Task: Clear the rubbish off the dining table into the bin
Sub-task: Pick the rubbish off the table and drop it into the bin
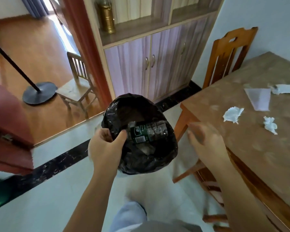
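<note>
My left hand (105,146) grips the near-left rim of a bin lined with a black bag (141,161), held up off the floor. A clear plastic bottle with a dark green label (147,131) lies inside it. My right hand (206,141) hovers blurred, fingers apart and holding nothing, between the bin and the corner of the dining table (251,144). On the table lie two crumpled white tissues (233,114) (270,125), a flat pale pink paper (259,99) and a torn white paper scrap (283,89).
A wooden chair (228,54) stands at the table's far end, another chair frame (208,181) by its near side. A purple-fronted cabinet (149,64) stands behind the bin. Left are a small wooden chair (77,86), a black lamp base (38,92) and a red door (8,131).
</note>
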Demonstrator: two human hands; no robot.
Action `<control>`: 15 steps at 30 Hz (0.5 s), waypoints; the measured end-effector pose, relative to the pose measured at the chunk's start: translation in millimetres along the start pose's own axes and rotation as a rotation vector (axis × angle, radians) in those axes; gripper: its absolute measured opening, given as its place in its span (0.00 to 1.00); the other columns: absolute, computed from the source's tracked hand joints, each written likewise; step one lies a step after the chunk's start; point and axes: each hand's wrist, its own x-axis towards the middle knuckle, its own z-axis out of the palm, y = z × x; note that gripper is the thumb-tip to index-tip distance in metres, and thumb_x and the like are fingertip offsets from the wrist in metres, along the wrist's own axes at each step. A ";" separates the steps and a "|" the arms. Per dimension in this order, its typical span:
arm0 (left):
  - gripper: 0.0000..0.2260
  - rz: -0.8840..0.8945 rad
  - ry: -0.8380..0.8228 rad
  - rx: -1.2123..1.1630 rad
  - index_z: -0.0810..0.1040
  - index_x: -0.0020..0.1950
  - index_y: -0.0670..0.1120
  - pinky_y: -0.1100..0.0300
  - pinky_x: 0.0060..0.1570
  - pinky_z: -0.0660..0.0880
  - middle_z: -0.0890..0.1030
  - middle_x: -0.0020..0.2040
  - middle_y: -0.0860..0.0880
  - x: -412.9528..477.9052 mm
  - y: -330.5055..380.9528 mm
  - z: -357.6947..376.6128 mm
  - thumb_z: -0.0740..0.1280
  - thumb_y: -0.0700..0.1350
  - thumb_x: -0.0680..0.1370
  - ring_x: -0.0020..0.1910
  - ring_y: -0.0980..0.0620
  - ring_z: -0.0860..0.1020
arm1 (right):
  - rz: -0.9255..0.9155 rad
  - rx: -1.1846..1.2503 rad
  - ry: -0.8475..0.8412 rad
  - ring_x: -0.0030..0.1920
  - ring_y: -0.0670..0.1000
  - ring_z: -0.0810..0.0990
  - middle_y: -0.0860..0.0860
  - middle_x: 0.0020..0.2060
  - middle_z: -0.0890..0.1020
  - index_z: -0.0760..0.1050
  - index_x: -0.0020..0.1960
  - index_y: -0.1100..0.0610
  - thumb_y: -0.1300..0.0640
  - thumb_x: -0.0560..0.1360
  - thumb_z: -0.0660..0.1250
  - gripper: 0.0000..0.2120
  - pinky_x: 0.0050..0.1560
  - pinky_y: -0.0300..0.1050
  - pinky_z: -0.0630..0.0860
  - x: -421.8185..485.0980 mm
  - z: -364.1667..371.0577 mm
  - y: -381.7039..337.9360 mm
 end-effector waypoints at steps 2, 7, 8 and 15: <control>0.15 0.043 -0.076 -0.005 0.71 0.34 0.44 0.45 0.37 0.76 0.75 0.30 0.46 34.4 11.4 19.2 0.70 0.54 0.61 0.34 0.44 0.76 | 0.050 -0.033 0.045 0.57 0.48 0.70 0.51 0.53 0.78 0.74 0.56 0.54 0.55 0.74 0.63 0.12 0.49 0.31 0.59 22.7 1.8 -3.2; 0.14 0.141 -0.238 0.043 0.74 0.36 0.51 0.46 0.40 0.77 0.78 0.36 0.47 94.3 35.5 80.1 0.68 0.59 0.61 0.38 0.46 0.78 | 0.207 -0.061 0.146 0.50 0.54 0.74 0.56 0.52 0.77 0.74 0.55 0.57 0.57 0.73 0.63 0.12 0.46 0.45 0.69 60.5 -6.0 11.9; 0.13 0.158 -0.261 0.041 0.73 0.35 0.52 0.47 0.40 0.76 0.78 0.34 0.48 104.4 40.6 94.8 0.68 0.59 0.61 0.37 0.46 0.77 | 0.236 -0.058 0.176 0.48 0.52 0.74 0.56 0.52 0.77 0.74 0.56 0.57 0.58 0.73 0.64 0.12 0.45 0.44 0.68 68.0 -7.8 19.4; 0.15 0.192 -0.419 0.000 0.73 0.38 0.46 0.48 0.38 0.75 0.77 0.34 0.48 154.8 82.8 215.3 0.69 0.57 0.62 0.37 0.45 0.77 | 0.444 -0.032 0.392 0.48 0.55 0.76 0.55 0.50 0.79 0.76 0.54 0.56 0.59 0.72 0.65 0.11 0.44 0.43 0.66 131.5 -21.3 104.3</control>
